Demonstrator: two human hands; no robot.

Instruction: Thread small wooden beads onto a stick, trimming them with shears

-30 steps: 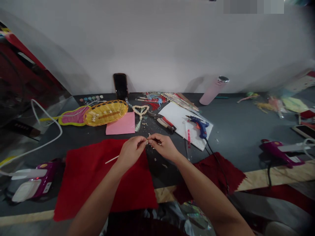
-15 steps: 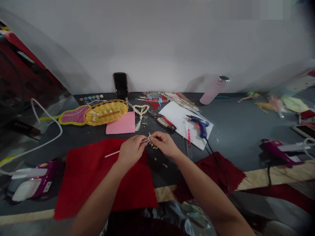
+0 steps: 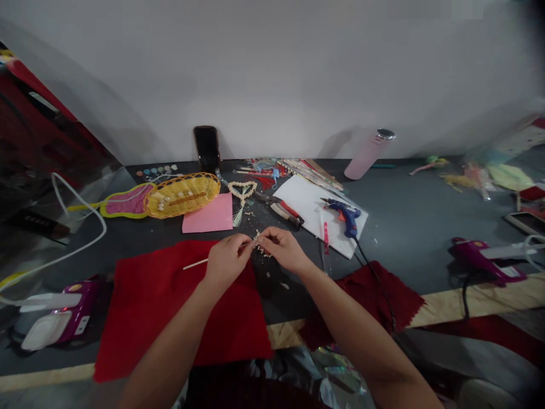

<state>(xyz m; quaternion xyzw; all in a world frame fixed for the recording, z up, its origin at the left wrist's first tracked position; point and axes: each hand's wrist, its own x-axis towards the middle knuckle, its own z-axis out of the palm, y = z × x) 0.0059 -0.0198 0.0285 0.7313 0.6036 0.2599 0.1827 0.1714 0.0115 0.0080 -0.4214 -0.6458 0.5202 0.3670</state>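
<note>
My left hand point(image 3: 229, 257) is closed around a thin pale stick point(image 3: 196, 264), whose back end sticks out to the left over the red felt point(image 3: 170, 295). The stick's front end points to the fingertips of my right hand point(image 3: 281, 247), which are pinched together. What the right fingers hold is too small to make out. Small pale bits point(image 3: 264, 253) lie heaped on the dark table just under the fingertips. Beyond the hands lies a heart-shaped string of pale beads point(image 3: 242, 186) with a light green tassel point(image 3: 237, 217).
Pliers point(image 3: 281, 210) and a blue glue gun point(image 3: 347, 217) on white paper point(image 3: 298, 196) lie ahead to the right. A yellow basket point(image 3: 187, 196) overlaps pink paper point(image 3: 207, 218). A pink bottle point(image 3: 367, 156) and a phone point(image 3: 207, 149) stand near the wall. Purple devices point(image 3: 79, 309) sit at both sides.
Both hands stay nearly in place, fingertips together. The stick's visible back end has shifted very slightly. The whole view has moved a little.
</note>
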